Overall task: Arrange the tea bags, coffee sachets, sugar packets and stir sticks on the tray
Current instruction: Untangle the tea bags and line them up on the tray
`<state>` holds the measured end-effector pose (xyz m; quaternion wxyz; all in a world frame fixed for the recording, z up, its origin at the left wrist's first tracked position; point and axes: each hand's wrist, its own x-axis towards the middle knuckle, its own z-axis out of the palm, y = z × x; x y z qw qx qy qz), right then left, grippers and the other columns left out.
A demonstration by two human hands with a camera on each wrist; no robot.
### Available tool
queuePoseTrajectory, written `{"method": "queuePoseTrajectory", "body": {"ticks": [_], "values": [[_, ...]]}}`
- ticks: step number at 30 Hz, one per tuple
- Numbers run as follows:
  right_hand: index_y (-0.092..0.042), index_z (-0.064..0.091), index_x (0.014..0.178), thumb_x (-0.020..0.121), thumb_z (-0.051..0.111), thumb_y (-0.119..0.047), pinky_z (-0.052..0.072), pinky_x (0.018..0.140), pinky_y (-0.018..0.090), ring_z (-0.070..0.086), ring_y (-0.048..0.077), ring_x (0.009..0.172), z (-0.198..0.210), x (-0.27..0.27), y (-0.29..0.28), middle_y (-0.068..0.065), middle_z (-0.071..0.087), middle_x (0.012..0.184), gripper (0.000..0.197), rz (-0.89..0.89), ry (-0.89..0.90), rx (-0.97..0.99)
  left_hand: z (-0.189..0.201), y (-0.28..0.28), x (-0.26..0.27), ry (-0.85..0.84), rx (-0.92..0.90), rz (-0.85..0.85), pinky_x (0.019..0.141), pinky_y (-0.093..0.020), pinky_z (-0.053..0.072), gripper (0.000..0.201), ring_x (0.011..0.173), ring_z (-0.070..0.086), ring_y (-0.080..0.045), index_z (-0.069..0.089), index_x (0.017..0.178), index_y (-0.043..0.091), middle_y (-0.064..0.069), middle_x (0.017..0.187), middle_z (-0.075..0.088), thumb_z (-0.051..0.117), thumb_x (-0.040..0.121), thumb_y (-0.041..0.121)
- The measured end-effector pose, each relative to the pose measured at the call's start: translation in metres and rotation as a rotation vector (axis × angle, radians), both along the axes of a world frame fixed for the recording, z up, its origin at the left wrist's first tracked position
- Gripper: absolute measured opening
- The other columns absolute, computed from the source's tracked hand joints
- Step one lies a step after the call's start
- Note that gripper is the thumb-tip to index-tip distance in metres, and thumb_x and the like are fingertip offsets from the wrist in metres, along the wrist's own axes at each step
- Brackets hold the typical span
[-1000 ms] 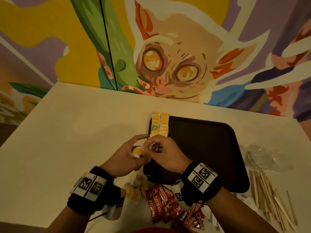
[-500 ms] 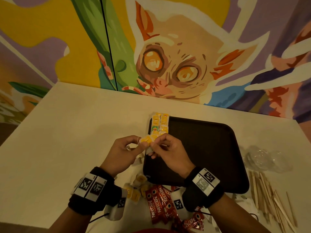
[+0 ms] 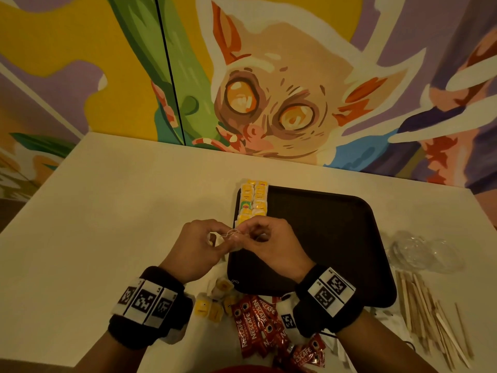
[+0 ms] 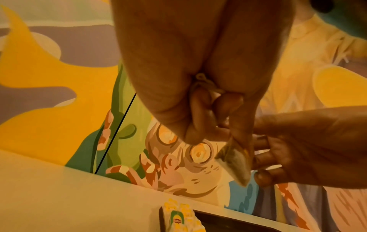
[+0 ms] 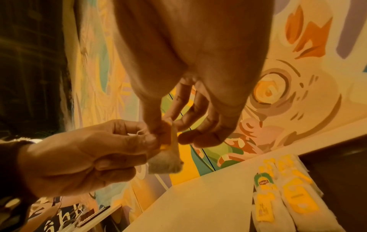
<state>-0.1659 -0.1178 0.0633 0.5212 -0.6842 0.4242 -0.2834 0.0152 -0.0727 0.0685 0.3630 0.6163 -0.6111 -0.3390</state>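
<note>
Both hands hold one tea bag just above the left front edge of the dark tray. My left hand pinches the bag, and a loop of its string shows between the hands. My right hand pinches the bag's top by the yellow tag. In the left wrist view the bag hangs from my left hand. In the right wrist view the bag hangs under my right hand. Two rows of tea bags lie along the tray's left side.
Loose tea bags and red coffee sachets lie on the table near my wrists. Wooden stir sticks are heaped at the right front. Crumpled clear plastic sits right of the tray. A painted wall stands behind the table.
The hands moved the tea bag up toward the rows, then back down a little. The yellow tag that showed between the fingertips is now mostly covered, and the string loop shows.
</note>
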Motion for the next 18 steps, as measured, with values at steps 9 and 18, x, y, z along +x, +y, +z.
{"method": "queuePoseTrajectory", "body": {"ticks": [9,18], "values": [[-0.011,0.071,0.093,0.084,0.076,-0.013,0.057,0.087,0.035,0.069,0.014,0.089,0.002,0.0,-0.001,0.001,0.073,0.092,0.01,-0.024,-0.114,-0.001,0.009,0.001,0.001,-0.022,0.011,-0.018,0.058,-0.008,0.039,0.004,0.058,0.054,0.008,0.075,0.077,0.02,0.013,0.076,0.068,0.077,0.079,0.021],[-0.015,0.072,0.093,0.079,0.078,-0.016,0.057,0.075,0.032,0.071,0.019,0.084,0.008,0.0,-0.011,0.005,0.075,0.09,0.015,-0.102,-0.233,0.062,0.005,0.002,0.002,0.039,0.001,-0.067,0.057,-0.012,0.037,0.007,0.058,0.05,-0.005,0.077,0.076,0.023,0.014,0.076,0.069,0.082,0.073,0.028]]}}
